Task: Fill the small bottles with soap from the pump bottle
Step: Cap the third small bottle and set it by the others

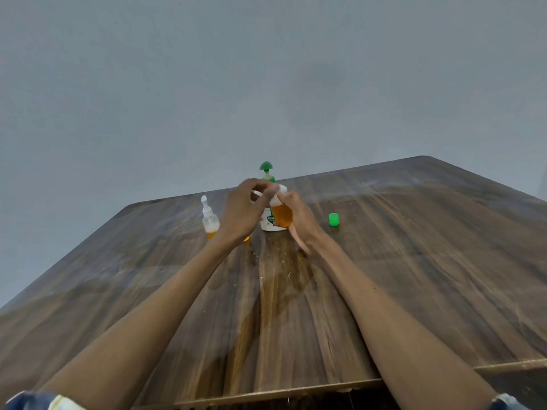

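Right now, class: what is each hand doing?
Left hand: closed, fingertips pinching the white cap on the small bottle.
Right hand: closed around the small bottle of orange soap.

Head view, facing forward-down (wide), table (414,261) near

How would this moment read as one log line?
right hand: holds small bottle | left hand: at its white cap | pump bottle: behind | green cap: on table
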